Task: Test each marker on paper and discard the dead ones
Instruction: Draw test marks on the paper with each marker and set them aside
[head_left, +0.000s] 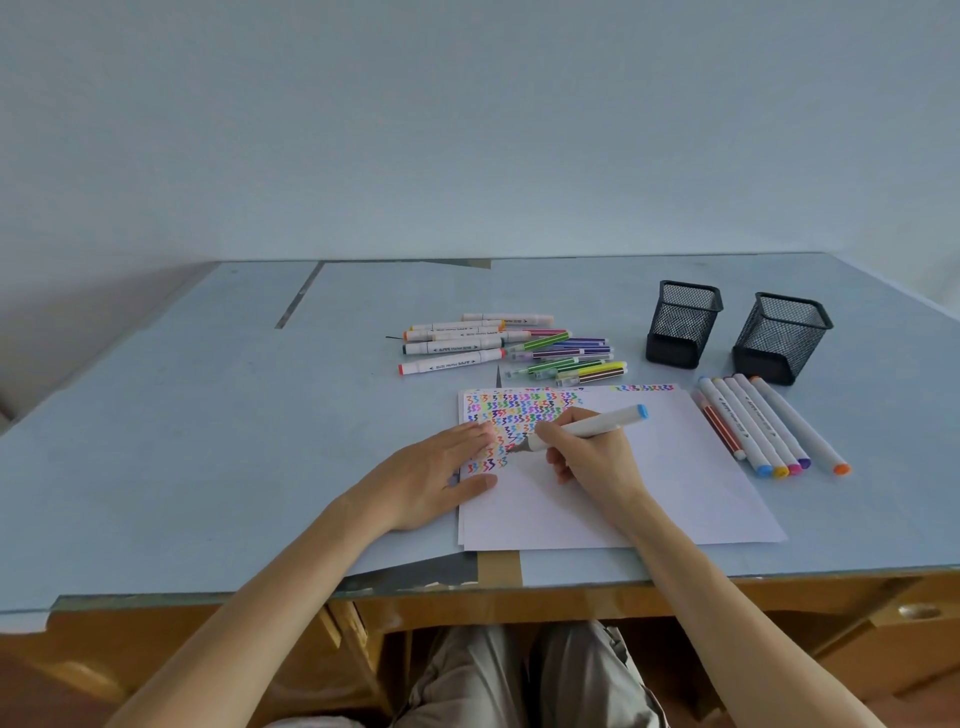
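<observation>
A white sheet of paper (675, 483) lies on the table, its upper left filled with coloured squiggles. My right hand (592, 457) grips a white marker (597, 423) with a blue end cap, its tip touching the paper among the squiggles. My left hand (441, 467) lies flat with straight fingers on the paper's left edge. A pile of several markers (509, 345) sits beyond the paper. Another row of several markers (769, 423) lies right of the paper.
Two black mesh pen cups (683, 322) (782, 335) stand at the back right of the light blue table (208, 415). The table's front edge runs just below the paper, with a wooden frame and my legs beneath.
</observation>
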